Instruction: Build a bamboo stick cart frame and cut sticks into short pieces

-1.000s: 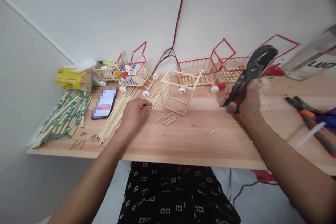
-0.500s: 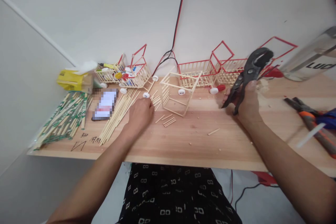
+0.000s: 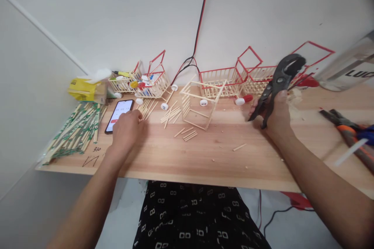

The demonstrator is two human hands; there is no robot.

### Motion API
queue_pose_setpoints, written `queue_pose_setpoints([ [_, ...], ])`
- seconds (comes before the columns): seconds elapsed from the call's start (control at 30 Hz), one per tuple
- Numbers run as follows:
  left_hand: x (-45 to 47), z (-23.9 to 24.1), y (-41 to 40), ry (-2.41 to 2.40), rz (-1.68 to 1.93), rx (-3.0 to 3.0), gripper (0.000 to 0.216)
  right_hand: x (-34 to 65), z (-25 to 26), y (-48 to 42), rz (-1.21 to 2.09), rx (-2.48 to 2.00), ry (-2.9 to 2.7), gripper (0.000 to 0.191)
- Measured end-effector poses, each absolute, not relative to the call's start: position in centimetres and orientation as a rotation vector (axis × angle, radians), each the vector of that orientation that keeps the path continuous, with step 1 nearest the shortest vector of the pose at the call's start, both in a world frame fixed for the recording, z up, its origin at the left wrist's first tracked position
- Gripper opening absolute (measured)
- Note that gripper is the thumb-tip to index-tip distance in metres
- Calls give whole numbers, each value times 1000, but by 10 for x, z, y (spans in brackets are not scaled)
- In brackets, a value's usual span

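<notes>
My right hand [image 3: 276,118] is closed around the black handles of a pair of cutters [image 3: 280,79], whose curved jaws point up. My left hand [image 3: 125,130] rests with curled fingers on the long wooden sticks [image 3: 149,109], beside the phone [image 3: 119,113]. Whether a stick is between its fingertips is hidden. Between my hands stands an open frame of glued sticks [image 3: 201,116]. To its left lies a pile of short cut sticks [image 3: 171,113], and several short pieces [image 3: 189,136] lie in front of it.
Small stick-built carts with wheels [image 3: 152,85] and red-trimmed carts [image 3: 220,83] line the wall. Wrapped chopsticks [image 3: 77,132] and a yellow packet [image 3: 84,90] are at left. Pliers [image 3: 347,132] and a large clear bottle [image 3: 347,66] are at right. A cable [image 3: 201,19] runs down the wall.
My left hand has moved left from the pile of short sticks to the long sticks by the phone. That pile is now uncovered. My right hand keeps the cutters in nearly the same place.
</notes>
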State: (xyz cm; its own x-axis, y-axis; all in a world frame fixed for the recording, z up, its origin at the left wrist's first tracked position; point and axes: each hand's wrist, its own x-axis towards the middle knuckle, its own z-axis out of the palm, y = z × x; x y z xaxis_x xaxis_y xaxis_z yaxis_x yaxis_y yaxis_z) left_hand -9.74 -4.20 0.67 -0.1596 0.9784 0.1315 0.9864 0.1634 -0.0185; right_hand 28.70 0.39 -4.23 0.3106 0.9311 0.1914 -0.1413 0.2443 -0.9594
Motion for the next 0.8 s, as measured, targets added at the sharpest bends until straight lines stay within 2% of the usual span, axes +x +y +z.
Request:
queue_pose_setpoints([
  [0.53, -96, 8, -45, -2256, 295, -1923, 30, 292, -47, 6, 837, -1048, -1010, 66],
  [0.8, -99, 7, -42, -2394, 186, -1876, 28, 292, -45, 4, 855, -1030, -1012, 65],
])
